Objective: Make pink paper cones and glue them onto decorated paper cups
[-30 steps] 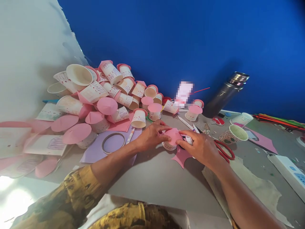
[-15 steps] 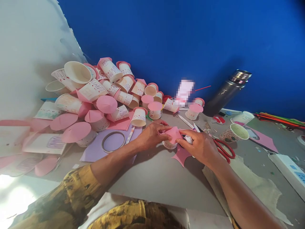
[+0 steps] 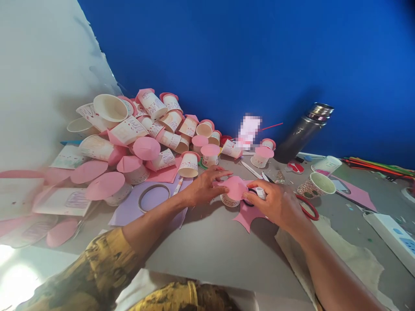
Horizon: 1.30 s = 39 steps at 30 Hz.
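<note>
A pink paper cone (image 3: 236,186) sits over a small printed paper cup (image 3: 229,200) standing bottom up on the table. My left hand (image 3: 207,185) is at the cone's left side, fingers stretched apart and thumb touching its edge. On the other side, my right hand (image 3: 275,202) pinches the cone's right edge between thumb and forefinger. Under that hand lies a jagged pink paper scrap (image 3: 248,218). A white marker cap or glue tip (image 3: 260,192) shows beside the fingers. The red-handled scissors (image 3: 309,208) are partly hidden behind the right hand.
A pile of cups with pink paper tops (image 3: 145,149) fills the left side. A tape roll (image 3: 154,198) lies on purple paper (image 3: 129,216). At right are a dark flask (image 3: 300,136), a patterned cup (image 3: 316,185), a cloth (image 3: 350,250) and a power strip (image 3: 394,235).
My left fingers have spread and loosened from the cone. My right hand keeps its pinch, slightly farther right. The view has shifted a little.
</note>
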Each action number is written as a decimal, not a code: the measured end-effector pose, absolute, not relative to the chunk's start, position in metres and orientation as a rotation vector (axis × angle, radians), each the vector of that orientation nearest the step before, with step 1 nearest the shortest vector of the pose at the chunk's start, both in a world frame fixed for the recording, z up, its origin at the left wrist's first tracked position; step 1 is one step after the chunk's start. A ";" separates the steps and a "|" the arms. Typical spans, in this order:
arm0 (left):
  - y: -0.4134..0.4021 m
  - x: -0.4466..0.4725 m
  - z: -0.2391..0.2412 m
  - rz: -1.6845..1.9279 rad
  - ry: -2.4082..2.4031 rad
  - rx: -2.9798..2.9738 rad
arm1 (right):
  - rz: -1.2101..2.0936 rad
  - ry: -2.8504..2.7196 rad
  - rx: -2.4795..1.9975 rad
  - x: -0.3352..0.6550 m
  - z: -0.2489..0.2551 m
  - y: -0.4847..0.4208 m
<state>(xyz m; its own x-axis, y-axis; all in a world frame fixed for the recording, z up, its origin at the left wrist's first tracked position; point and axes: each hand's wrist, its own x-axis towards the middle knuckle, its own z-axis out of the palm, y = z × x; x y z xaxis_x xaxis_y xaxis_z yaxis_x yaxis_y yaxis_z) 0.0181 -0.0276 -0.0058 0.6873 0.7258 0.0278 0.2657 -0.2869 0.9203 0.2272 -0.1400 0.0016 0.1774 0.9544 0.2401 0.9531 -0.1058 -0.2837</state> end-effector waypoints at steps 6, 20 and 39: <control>-0.030 0.020 -0.007 0.544 0.750 1.936 | -0.055 -1.897 -2.093 0.224 -0.001 -0.141; -0.024 0.017 -0.007 0.651 0.815 2.077 | 0.054 -1.767 -2.100 0.225 -0.003 -0.139; -0.008 0.022 -0.030 0.466 0.623 1.992 | -0.071 -1.833 -2.151 0.214 -0.003 -0.140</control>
